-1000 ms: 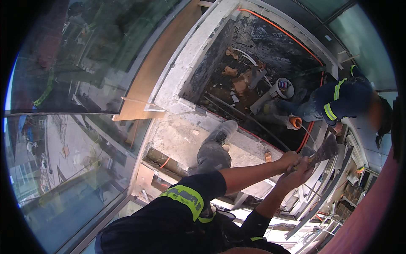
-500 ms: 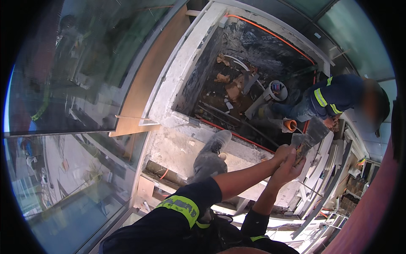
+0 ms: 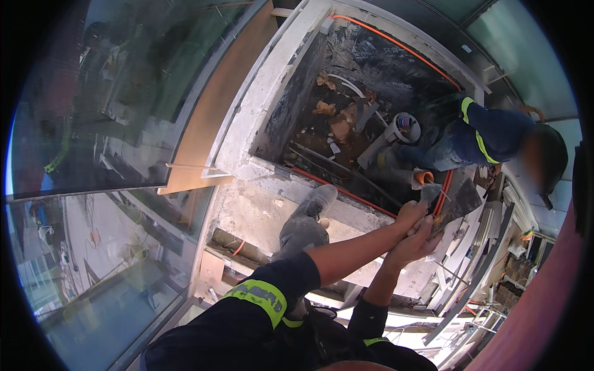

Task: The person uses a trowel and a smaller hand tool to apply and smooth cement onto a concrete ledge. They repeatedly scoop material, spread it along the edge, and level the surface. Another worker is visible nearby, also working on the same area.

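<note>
Close together, my two hands work over the right end of a concrete ledge [image 3: 253, 210]. My left hand [image 3: 413, 216] is closed on a small scraper whose grey blade [image 3: 431, 194] points away from me. Just beside it, my right hand [image 3: 419, 242] grips a wide scraper, its broad dark blade [image 3: 464, 199] tilted up to the right. The two blades lie side by side with a gap between them; the handles are mostly hidden by my fingers. Beyond the left hand is an orange pipe end [image 3: 423, 177].
A dark-lined pit [image 3: 396, 68] holds debris and a white bucket [image 3: 405, 128]. A co-worker [image 3: 495, 133] in a banded dark top bends over at its right. My shoe [image 3: 318, 201] stands on the ledge. Glass panels [image 3: 111, 117] rise left; long strips [image 3: 489, 247] lie right.
My hands have shifted slightly down and left, and the two blades have come apart. The co-worker's arm has drawn away from the ledge, uncovering red lines behind the blades.
</note>
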Demonstrator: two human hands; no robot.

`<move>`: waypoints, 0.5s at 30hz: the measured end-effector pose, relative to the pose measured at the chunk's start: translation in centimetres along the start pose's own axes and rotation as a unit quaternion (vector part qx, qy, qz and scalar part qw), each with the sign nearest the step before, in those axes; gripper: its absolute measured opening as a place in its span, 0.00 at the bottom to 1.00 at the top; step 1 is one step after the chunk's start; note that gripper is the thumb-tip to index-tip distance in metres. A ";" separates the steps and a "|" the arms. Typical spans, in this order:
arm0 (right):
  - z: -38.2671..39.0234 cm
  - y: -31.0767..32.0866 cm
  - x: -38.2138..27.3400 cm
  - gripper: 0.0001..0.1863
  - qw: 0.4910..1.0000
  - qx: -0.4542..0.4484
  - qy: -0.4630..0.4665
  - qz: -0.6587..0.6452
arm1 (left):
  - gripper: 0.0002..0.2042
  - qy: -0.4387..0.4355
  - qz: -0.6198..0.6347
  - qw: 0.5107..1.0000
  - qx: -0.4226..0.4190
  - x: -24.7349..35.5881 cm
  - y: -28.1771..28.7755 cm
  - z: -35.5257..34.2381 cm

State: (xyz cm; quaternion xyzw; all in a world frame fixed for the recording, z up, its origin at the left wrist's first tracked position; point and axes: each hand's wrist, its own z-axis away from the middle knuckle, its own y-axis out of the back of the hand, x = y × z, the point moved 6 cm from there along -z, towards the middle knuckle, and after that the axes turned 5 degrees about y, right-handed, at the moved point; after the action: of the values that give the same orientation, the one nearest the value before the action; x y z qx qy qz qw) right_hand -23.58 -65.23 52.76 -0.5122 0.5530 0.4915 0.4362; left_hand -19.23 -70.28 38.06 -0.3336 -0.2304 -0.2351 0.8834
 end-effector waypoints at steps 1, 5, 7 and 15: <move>0.0 0.0 0.3 0.19 1.000 0.002 -0.025 0.002 | 0.26 0.005 0.001 1.000 0.009 0.3 0.2 0.3; 0.1 -0.7 -0.4 0.15 1.000 -0.007 0.012 0.009 | 0.25 0.008 0.019 1.000 0.016 1.7 0.3 1.5; 0.1 -1.1 -0.7 0.11 0.999 -0.001 0.032 -0.014 | 0.25 -0.002 0.021 1.000 0.016 2.2 0.4 2.0; 0.5 -1.4 -1.1 0.16 1.000 0.003 0.014 -0.009 | 0.23 0.000 0.017 1.000 0.004 2.5 0.5 2.0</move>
State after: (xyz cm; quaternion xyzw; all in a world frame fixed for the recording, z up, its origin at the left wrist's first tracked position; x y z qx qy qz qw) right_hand -22.09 -64.52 53.67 -0.5226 0.5563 0.4786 0.4340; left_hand -17.54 -69.18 40.60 -0.3339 -0.2256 -0.2195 0.8885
